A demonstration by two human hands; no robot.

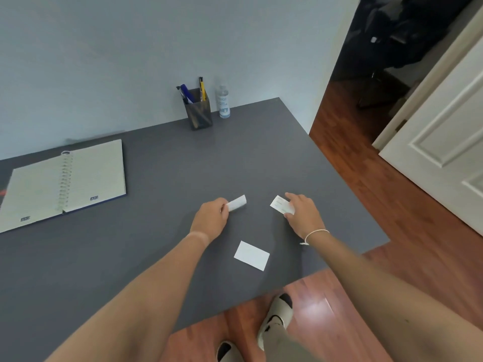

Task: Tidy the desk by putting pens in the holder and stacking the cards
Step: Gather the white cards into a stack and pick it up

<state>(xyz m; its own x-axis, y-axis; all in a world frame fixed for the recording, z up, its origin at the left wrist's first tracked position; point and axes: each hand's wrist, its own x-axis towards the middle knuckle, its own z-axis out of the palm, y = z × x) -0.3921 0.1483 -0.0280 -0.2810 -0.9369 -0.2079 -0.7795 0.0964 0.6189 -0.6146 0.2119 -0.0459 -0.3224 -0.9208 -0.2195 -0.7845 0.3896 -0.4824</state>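
Both hands are out over the grey surface (156, 165), each picking up a card, likely so the two can be brought together into one stack. The left hand (211, 218) pinches a white card (237, 203) at one end; its grip is closed on it and the card looks lifted and slightly curled. The right hand (303, 212) grasps a second card (280, 205) that carries faint print, fingers over its near edge and the far end tilted up. A third card (251, 255), plain white and blank on its upper face, lies flat near the front edge between the forearms, untouched.

The pens (201, 88) already stand in the dark mesh holder (198, 113) at the back by the wall, so that half looks done. A small clear bottle (223, 101) stands just beside the holder. An open spiral notebook (65, 178) lies at the left, well apart from the cards.
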